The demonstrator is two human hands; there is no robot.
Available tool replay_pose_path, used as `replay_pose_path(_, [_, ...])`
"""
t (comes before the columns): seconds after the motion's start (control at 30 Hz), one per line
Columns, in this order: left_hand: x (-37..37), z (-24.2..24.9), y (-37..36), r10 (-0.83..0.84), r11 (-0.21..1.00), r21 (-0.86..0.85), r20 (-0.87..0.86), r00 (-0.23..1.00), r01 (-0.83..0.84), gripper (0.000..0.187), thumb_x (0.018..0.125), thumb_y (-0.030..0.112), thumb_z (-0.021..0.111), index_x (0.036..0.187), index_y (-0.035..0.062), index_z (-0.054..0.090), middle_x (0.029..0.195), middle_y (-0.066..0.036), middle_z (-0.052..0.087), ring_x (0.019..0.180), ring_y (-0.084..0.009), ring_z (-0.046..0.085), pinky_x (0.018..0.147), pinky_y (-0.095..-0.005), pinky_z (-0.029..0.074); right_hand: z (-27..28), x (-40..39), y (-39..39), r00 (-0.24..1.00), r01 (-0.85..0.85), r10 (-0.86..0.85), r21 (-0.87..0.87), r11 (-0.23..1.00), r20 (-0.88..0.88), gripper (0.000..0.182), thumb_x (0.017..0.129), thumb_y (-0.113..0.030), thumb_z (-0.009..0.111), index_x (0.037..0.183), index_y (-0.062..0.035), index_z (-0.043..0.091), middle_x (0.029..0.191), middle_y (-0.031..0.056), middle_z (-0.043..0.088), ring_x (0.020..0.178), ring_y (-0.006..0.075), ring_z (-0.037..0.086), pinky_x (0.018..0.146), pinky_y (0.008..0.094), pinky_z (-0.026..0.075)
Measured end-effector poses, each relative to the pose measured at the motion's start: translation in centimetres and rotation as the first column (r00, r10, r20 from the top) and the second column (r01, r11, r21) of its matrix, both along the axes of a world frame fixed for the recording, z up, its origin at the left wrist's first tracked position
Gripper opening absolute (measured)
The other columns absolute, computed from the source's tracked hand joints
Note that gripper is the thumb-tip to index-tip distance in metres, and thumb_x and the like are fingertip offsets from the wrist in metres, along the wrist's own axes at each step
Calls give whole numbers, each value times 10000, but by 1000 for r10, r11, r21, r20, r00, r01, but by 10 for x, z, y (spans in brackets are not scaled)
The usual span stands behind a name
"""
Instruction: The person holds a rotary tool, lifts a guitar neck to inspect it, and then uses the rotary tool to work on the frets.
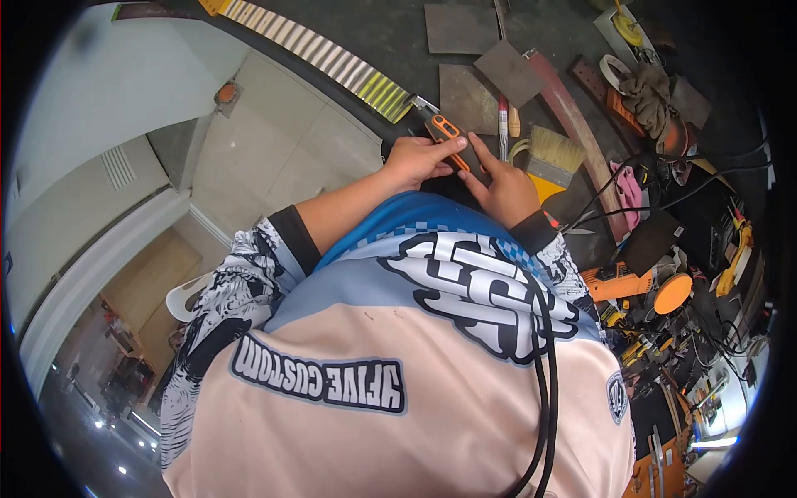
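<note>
A black tool with orange trim [445,126] lies between my two hands, tilted, its metal tip pointing up and left. My left hand [413,163] is closed on its left side, with the thumb on top near the orange part. From the right, my right hand [505,187] pinches the same tool with thumb and fingers along its body. The tip is close to the end of a long ribbed shiny strip [320,55] with a yellow-green section; contact there cannot be made out.
Dark square plates [468,99], a wide brush [554,153], a long reddish curved bar [573,112] and gloves [647,98] lie on the dark table. Cables and orange tools [616,282] crowd the right. Two black cords [544,390] hang before my shirt.
</note>
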State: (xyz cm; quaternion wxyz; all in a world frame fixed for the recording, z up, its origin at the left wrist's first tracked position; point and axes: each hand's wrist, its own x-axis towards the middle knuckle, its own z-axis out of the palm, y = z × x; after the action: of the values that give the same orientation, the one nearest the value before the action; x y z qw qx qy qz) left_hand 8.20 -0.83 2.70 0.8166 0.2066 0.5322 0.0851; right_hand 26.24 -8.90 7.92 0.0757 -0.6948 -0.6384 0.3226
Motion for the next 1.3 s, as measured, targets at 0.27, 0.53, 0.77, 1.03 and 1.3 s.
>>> replay_pose_path(0.27, [2,-1,0,-6,1000,1,-21,1000,6,527,867,378,834,1119,-57,675,1000,-116,704,879,-154,684,811,-269,578,0,2,1,1000,2,-2,-18,1000,-4,711,915,-453,691,1549,-289,415,830,123,730,719,349,724,631,463,579])
replay_pose_path(0.53, [5,-7,-1,13,1000,10,-41,999,-13,467,836,371,861,1055,-20,731,953,-102,720,789,-136,689,733,-252,595,-1,3,-1,999,23,-24,-13,1000,-29,711,913,-452,693,1548,-289,419,845,124,731,733,345,727,641,458,580])
replay_pose_path(0.77, [5,-3,0,14,1000,17,-37,999,-14,505,838,378,857,1061,-52,715,972,-120,727,812,-149,703,747,-255,598,-1,4,-1,999,31,-32,-24,999,-25,704,915,-451,692,1546,-287,425,863,118,733,749,339,730,648,454,581])
replay_pose_path(1.03, [5,-6,0,17,1000,23,-30,999,-16,516,834,383,861,1044,-62,708,958,-128,726,808,-154,708,747,-257,601,-3,4,-1,999,26,-26,-6,1000,-35,709,914,-453,693,1548,-285,422,853,126,730,739,345,727,642,456,579])
replay_pose_path(1.3, [5,-7,0,20,999,28,-26,999,-19,520,830,385,863,1038,-65,708,947,-127,726,799,-154,708,734,-255,603,-3,3,-1,999,28,-28,6,1000,-40,703,917,-453,690,1546,-281,426,841,129,729,730,351,727,638,459,580])
